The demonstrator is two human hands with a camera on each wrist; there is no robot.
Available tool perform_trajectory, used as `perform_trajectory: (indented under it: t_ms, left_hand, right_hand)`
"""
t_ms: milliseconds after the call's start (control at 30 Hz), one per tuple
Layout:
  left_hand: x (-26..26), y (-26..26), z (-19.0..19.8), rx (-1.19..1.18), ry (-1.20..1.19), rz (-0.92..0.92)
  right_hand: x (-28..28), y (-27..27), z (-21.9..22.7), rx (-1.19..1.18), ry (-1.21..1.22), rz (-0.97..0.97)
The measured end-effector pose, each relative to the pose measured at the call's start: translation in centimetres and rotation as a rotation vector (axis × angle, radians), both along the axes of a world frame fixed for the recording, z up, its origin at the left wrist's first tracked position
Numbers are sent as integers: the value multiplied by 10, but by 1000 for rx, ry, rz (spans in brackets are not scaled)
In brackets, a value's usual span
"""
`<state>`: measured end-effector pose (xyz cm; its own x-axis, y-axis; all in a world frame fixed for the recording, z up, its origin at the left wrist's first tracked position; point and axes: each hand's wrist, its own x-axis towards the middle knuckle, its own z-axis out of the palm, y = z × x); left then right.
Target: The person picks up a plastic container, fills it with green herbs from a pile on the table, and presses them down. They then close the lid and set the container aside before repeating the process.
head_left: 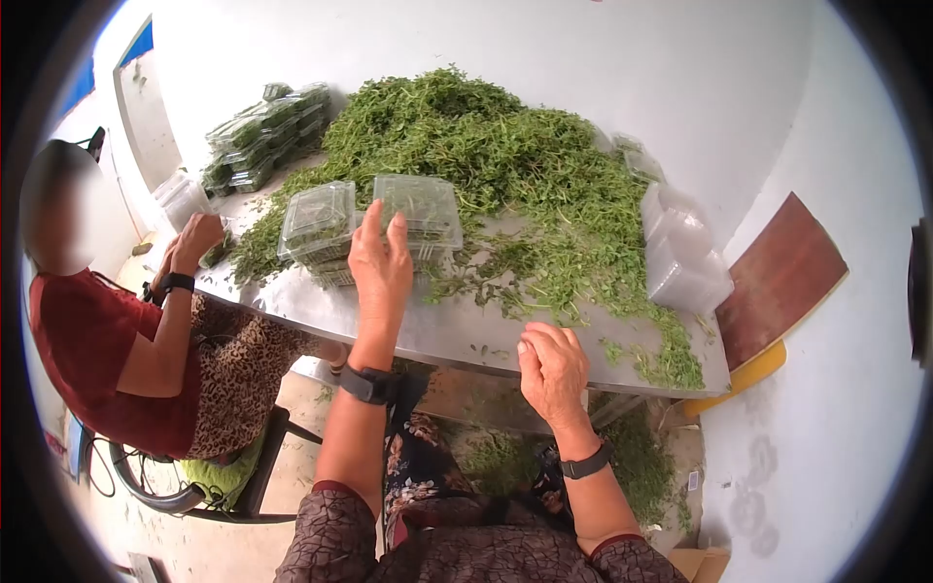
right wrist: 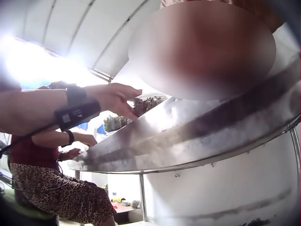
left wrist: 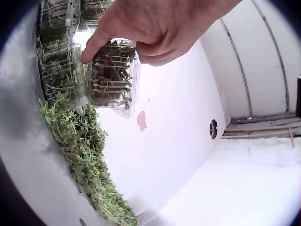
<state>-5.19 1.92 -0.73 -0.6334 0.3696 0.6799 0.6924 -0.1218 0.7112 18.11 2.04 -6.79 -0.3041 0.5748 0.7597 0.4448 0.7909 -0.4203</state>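
Observation:
My left hand [head_left: 381,272] reaches over the table's front edge to filled clear clamshell boxes, index finger extended. In the left wrist view, that fingertip [left wrist: 87,57] overlaps the gap between two boxes. A left clear box [head_left: 319,216], with a closed lid, sits on another box. The right clear box [head_left: 428,206] stands beside it, its near side partly hidden by my left hand. Green leafy stems show through the plastic. My right hand [head_left: 554,374] hovers by the table's front edge with loosely bent fingers and nothing visible in it.
A big heap of green stems [head_left: 466,126] covers the back of the metal table [head_left: 457,335]. Filled boxes [head_left: 262,136] are stacked at back left, nested empty boxes [head_left: 685,253] at right. Another person [head_left: 117,340] sits at left, hands at the table.

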Motion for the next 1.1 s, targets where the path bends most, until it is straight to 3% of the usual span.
perform_trajectory:
  t_ms: [33,100,167,233,300,400,467,633,767,833,900,967,1100]
  left_hand:
    - [-1,0,-1,-1,0,14]
    - [0,-1,1,-77,239,233]
    - [9,-7,9,-173,175,257]
    - [9,-7,10,-176,465,471]
    - [14,-10,12,-223,397,437]
    - [17,-9,12,-169,576,495]
    - [23,-7,10,-92,645,322]
    - [35,0,-8,-156,763,142]
    - [30,9,-20,-252,823,144]
    - [23,12,-22,-330,902,266]
    - [15,16,-27,-300,886,219]
    - [9,19,-29,-333,946,300]
    - [6,19,-26,-379,889,262]
  right_hand:
    - [0,0,-1,16,-4,-3]
    - [1,0,-1,11,-13,7]
    - [1,2,0,10,-22,16]
    - [1,1,1,13,-40,8]
    - [1,1,1,7,-46,13]
    - [1,1,1,-5,-57,5]
    - [2,1,0,-14,-65,-12]
    - [1,1,-1,-16,-69,-2]
    - [1,0,-1,-16,-66,7]
    - [2,0,-1,-11,-67,-10]
    - [2,-1,2,-19,-65,20]
    - [3,-1,3,-11,-75,6]
    - [2,-2,0,-16,-78,6]
